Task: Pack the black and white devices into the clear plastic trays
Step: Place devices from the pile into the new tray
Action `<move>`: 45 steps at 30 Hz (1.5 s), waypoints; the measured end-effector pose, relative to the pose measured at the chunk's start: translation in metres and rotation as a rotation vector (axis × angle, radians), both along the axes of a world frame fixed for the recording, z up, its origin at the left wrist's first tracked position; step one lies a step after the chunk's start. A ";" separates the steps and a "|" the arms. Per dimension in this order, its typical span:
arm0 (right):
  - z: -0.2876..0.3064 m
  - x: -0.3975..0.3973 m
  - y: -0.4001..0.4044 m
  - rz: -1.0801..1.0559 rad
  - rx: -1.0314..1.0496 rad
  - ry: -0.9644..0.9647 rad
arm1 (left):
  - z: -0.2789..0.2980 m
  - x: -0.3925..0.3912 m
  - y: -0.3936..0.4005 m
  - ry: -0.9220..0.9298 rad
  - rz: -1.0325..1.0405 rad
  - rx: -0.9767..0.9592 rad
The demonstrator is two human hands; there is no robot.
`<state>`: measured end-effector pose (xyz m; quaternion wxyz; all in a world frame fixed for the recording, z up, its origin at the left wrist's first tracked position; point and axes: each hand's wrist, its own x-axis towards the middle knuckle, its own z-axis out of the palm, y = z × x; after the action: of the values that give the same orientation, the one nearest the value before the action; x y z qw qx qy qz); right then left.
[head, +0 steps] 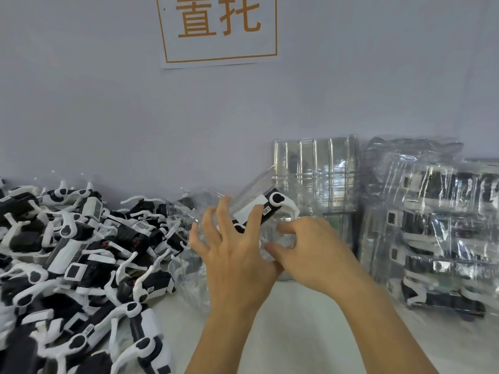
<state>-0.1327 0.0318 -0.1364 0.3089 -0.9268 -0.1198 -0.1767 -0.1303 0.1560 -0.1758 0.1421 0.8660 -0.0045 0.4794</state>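
Both hands meet on one clear plastic tray (251, 201) holding a black and white device (266, 209): left hand (232, 255) spread against it, right hand (305, 249) pinching its near edge; pale surface (291, 333) lies bare below.

Wall sign (220, 29) cut off by the top edge; pile of loose devices (67, 265) running past the left and bottom edges; packed trays (437, 233) blurred, cut by the right edge; held clear tray (251, 209) smeared, its outline uncertain; right hand (310, 247) fingertips hidden behind plastic

Left hand (232, 255): raised, back toward the camera, fingers straight and spread. Right hand (305, 249): just right of it, fingers curled, forearm extending near-right.
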 end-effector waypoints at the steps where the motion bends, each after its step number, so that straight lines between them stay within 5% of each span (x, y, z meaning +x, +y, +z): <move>1: -0.001 -0.001 0.001 -0.044 -0.020 -0.019 | -0.001 0.000 -0.001 0.001 -0.016 0.010; 9: -0.011 -0.003 0.015 -0.400 -0.094 -0.126 | -0.004 0.000 -0.009 -0.050 -0.078 0.142; 22: -0.012 0.006 0.010 -0.243 0.025 -0.109 | -0.006 0.002 -0.006 0.003 -0.093 0.061; 30: 0.003 0.011 -0.016 -0.070 0.390 -0.639 | -0.002 0.004 0.006 0.064 -0.106 -0.140; 35: -0.007 0.023 -0.024 -0.099 0.534 -0.382 | -0.005 0.005 0.007 0.056 -0.211 -0.246; 39: -0.014 0.024 -0.024 0.062 0.887 -0.156 | -0.004 0.005 0.007 0.013 -0.235 -0.270; 43: -0.012 0.024 -0.023 0.086 1.269 -0.138 | 0.004 0.003 0.012 0.156 -0.345 -0.701; 45: -0.012 0.025 -0.024 0.082 1.238 -0.083 | 0.011 0.001 0.016 0.182 -0.514 -1.017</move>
<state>-0.1079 0.0075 -0.1480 0.7906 -0.5630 -0.0424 -0.2371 -0.1293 0.1718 -0.1650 0.6523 0.6976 0.0283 0.2950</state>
